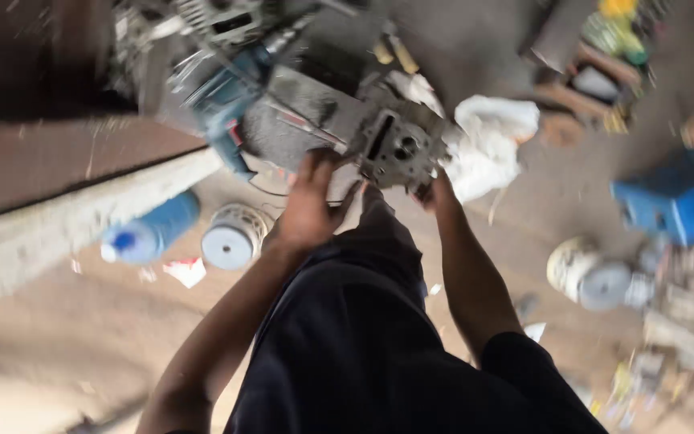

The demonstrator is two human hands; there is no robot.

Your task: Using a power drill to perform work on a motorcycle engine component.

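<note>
Engine block, stripped and grey, remains under work: left hand presses flat against it, right hand grasps its edge, loose parts littering the floor.

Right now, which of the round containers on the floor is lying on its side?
The blue bottle beside the ledge, left of the left hand. It lies lengthwise, cap pointing down-left; the grey round tin beside it and the pale tin at right show round tops.

Head view, steeply downward (close)
</note>
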